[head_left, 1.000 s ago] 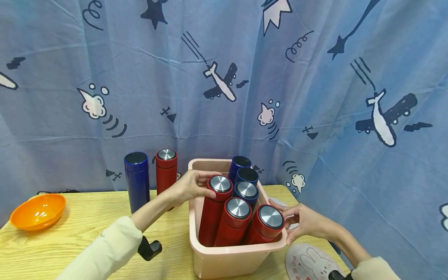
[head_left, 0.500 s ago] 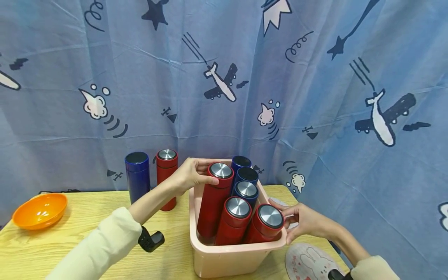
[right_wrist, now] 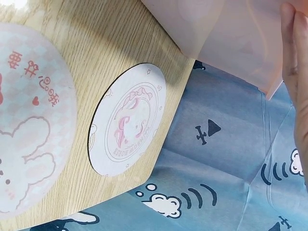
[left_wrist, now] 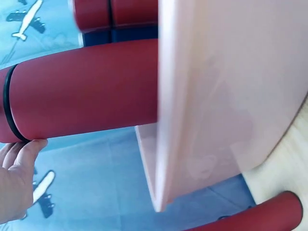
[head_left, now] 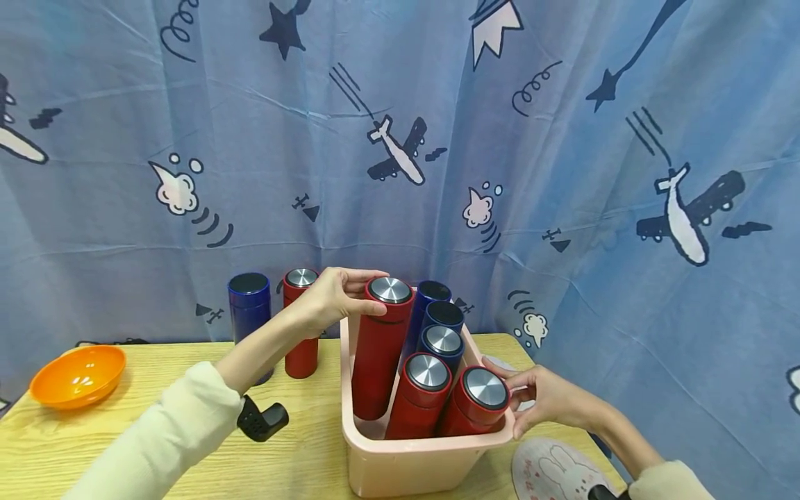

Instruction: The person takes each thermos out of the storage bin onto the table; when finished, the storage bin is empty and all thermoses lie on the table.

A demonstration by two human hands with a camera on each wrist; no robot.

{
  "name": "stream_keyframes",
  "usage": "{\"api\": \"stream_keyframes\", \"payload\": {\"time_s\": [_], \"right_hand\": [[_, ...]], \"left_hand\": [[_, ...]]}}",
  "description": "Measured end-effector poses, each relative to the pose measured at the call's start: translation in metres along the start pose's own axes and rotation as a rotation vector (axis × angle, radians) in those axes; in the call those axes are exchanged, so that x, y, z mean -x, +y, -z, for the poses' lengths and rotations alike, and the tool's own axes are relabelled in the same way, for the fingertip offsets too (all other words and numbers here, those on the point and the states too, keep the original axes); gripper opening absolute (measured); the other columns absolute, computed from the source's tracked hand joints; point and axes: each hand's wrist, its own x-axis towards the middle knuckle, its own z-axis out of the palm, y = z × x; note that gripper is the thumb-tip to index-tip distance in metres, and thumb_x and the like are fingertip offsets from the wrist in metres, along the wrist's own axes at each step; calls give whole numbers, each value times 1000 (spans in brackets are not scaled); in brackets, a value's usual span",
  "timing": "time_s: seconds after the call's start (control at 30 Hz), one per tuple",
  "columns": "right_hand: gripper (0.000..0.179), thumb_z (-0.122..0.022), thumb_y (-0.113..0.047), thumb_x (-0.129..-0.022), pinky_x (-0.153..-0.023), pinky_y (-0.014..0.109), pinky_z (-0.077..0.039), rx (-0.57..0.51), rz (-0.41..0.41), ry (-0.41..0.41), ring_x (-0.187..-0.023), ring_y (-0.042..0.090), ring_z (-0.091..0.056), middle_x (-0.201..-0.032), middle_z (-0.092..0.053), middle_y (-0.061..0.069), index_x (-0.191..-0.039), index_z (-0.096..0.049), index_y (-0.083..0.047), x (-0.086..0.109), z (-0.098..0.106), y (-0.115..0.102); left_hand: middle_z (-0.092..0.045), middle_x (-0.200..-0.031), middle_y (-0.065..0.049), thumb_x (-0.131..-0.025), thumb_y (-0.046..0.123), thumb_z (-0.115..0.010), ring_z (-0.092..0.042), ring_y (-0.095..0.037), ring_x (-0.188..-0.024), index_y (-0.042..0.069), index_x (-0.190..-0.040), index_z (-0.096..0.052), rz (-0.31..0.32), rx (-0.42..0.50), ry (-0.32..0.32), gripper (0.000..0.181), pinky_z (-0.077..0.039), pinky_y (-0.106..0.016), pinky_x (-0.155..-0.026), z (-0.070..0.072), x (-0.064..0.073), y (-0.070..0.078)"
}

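Note:
My left hand (head_left: 337, 300) pinches the top of a red thermos bottle (head_left: 381, 354) with a silver lid, thumb in front and fingers behind. That bottle stands higher than the others, its lower part still inside the pink plastic bin (head_left: 412, 465). In the left wrist view, the red thermos bottle (left_wrist: 86, 91) rises past the bin's rim beside my left hand (left_wrist: 17, 178). My right hand (head_left: 544, 396) grips the bin's right rim. Inside the bin, two more red bottles (head_left: 417, 406) stand in front and several blue bottles (head_left: 445, 340) behind.
A blue bottle (head_left: 250, 309) and a red bottle (head_left: 302, 354) stand on the wooden table left of the bin. An orange bowl (head_left: 78, 378) sits farther left. Right of the bin lies a round rabbit mat (head_left: 556, 472); a white round mat (right_wrist: 127, 120) lies near it.
My left hand has moved up, raising the red thermos bottle higher within the bin and straightening it somewhat. My right hand keeps its place on the rim.

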Motion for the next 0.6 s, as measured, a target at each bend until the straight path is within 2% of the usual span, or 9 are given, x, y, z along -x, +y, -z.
{"api": "stream_keyframes", "payload": {"time_s": [0.1, 0.3, 0.37, 0.43, 0.5, 0.6], "right_hand": [[39, -80, -7, -75, -74, 24, -56, -1, 4, -4, -83, 5, -61, -123, -53, 34, -111, -69, 3, 0, 0, 1], [39, -81, -7, -75, -73, 22, -55, 1, 18, 2, -82, 5, -60, -120, -58, 27, -110, -69, 3, -1, 0, 1], [38, -81, -7, -74, -72, 21, -54, -5, 32, -1, -81, 4, -60, -117, -63, 18, -109, -70, 2, -1, 0, 2], [38, -81, -7, -74, -72, 21, -55, -14, 48, -14, -81, 4, -60, -102, -67, 1, -109, -69, 3, -1, 0, 3], [38, -81, -6, -74, -72, 21, -55, -34, 56, -27, -82, 4, -62, -101, -67, -7, -109, -69, 4, -1, 0, 4], [38, -80, -7, -75, -72, 22, -56, -35, 52, -29, -83, 4, -62, -105, -67, -4, -110, -69, 4, -1, 0, 5]], "left_hand": [[-63, -121, -19, -83, -3, -71, -62, -25, -111, -1, -137, -51, -19, 36, 0, 57, -48, -38, -96, 4, 2, 9], [-63, -121, -19, -84, -5, -69, -61, -27, -114, 1, -137, -51, -24, 69, 42, 57, -43, -41, -103, 11, 9, 33], [-64, -120, -18, -84, -4, -69, -61, -26, -113, 2, -138, -50, -21, 59, 52, 58, -41, -43, -104, 14, 13, 40], [-64, -120, -18, -85, -4, -69, -61, -25, -113, 3, -139, -50, -27, 53, 56, 58, -42, -43, -104, 17, 18, 47], [-63, -121, -18, -85, -4, -68, -62, -24, -112, 2, -139, -49, -38, 55, 52, 57, -43, -42, -103, 19, 22, 52], [-62, -122, -18, -86, -5, -67, -61, -23, -113, 2, -140, -48, -49, 68, 49, 58, -45, -40, -101, 21, 26, 59]]}}
